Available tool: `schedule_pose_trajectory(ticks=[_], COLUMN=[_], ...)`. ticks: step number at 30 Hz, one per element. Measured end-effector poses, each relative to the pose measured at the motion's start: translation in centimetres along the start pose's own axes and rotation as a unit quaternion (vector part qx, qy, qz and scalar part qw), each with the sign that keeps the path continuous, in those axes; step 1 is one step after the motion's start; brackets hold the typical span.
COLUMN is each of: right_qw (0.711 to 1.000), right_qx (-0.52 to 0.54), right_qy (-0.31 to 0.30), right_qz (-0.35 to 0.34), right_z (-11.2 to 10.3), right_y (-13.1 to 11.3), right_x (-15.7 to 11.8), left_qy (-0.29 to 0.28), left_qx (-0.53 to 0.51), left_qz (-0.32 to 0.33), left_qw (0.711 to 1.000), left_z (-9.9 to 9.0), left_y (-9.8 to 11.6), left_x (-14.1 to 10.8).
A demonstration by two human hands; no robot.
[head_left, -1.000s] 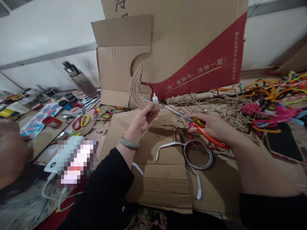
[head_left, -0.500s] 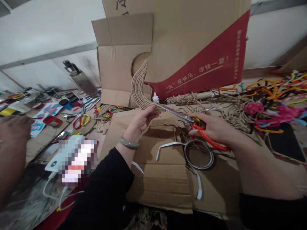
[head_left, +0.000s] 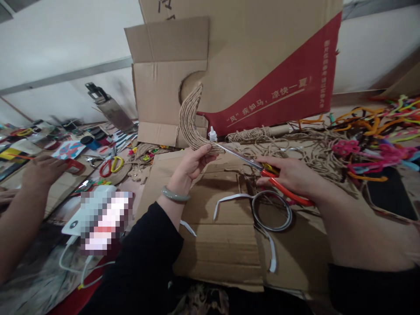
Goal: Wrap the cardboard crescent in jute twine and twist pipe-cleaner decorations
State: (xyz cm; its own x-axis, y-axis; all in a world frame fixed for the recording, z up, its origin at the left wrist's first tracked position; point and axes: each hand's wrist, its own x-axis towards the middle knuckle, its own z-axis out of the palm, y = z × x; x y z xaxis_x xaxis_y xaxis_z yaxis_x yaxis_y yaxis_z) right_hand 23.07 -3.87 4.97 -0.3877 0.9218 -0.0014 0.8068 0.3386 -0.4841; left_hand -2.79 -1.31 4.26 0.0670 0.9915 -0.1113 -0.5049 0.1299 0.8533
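A crescent covered in rows of brown twine (head_left: 188,120) is pinched at its lower end by my left hand (head_left: 197,162), thumb on top. My right hand (head_left: 288,175) is wrapped round the handles of scissors with red and yellow grips (head_left: 275,186). Their metal blades reach left to the crescent's lower end, near my left thumb; whether they touch the twine I cannot tell. Just behind, the white nozzle of a glue bottle (head_left: 212,134) shows above the crescent. Below my right hand lies a roll of tape (head_left: 272,211) on the cardboard sheet (head_left: 223,249).
An upright cardboard box (head_left: 262,52) stands at the back. Loose twine (head_left: 315,157) and coloured pipe cleaners (head_left: 380,127) lie right, beside a dark phone (head_left: 390,192). At left are a bottle (head_left: 113,109), a white power bank (head_left: 85,214) and another person's hand (head_left: 44,175).
The scissors and my right hand have shifted slightly left, with the blades looking closer together. At left, the other person's hand has moved right, towards the red jar.
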Motion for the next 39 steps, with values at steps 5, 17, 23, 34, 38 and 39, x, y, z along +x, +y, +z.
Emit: schedule_pose_trajectory(ticks=[5,17,23,34,38,39], right_qw=[1.0,0.961,0.889,0.918,0.933,0.935], right_qx=[0.012,0.251,0.429,0.38,0.352,0.347], right_qy=[0.022,0.111,0.153,0.107,0.068,0.072], right_qz=[0.003,0.038,0.045,0.026,0.013,0.01], right_z=[-0.1,1.5,3.0,1.9,1.7,1.8], right_y=[-0.2,-0.3,-3.5,-2.4,-2.0,-1.9], right_x=[-0.1,0.4,0.8,0.2,-0.1,-0.1], left_qy=[-0.011,-0.018,-0.058,-0.002,0.023,0.02], left_qx=[0.002,0.029,0.025,-0.013,0.016,0.036], left_qz=[-0.011,-0.041,-0.102,-0.058,0.009,0.01], left_qw=[1.0,0.999,0.993,0.998,1.0,0.999], left_z=[-0.1,0.8,3.5,1.7,0.4,0.3], left_y=[-0.1,-1.7,-3.8,-2.2,-0.7,-0.5], left_x=[0.1,0.0,-1.7,-0.2,0.6,0.5])
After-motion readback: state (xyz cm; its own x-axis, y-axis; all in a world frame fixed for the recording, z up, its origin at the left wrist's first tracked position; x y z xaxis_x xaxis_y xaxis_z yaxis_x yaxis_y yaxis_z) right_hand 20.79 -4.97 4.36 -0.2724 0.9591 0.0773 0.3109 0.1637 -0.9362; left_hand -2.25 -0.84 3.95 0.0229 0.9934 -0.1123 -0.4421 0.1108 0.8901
